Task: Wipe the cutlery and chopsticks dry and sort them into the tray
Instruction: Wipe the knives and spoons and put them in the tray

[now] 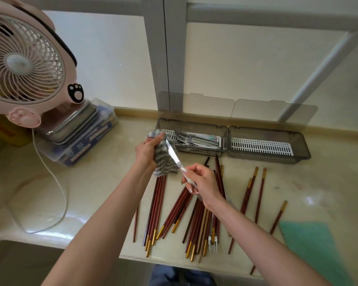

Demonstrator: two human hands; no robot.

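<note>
Knife (173, 154): was held in the air just in front of the tray (194, 123), with its tip towards the tray's left compartment and its blade lying against the grey cloth (164, 161).
Right hand (203, 182): fingers were curled round the knife's handle, pinching it.
Left hand (149, 150): thumb and fingers were closed on the bunched cloth, pressing it to the blade.
Step in hand: drying the knife, by the look of it; sorting was barely begun.
Next move: probably a short carry forward to the tray, laying the knife flat beside the forks (182, 135) in the left compartment.
Tray: both lids stood raised behind it. The right compartment showed only its white slotted insert.
Chopsticks (184, 207): lay loose and fanned in front of the tray, with a fork (212, 243) among them.
Edges: several gold ends lay at the counter's front edge (174, 262), the side farthest from the tray, so a sweeping forearm could push them off.
Open room: bare counter lay left of the tray as far as the fan (23, 58) and its cord (57, 182). A green cloth (310, 244) lay in front of the tray, to the right.
</note>
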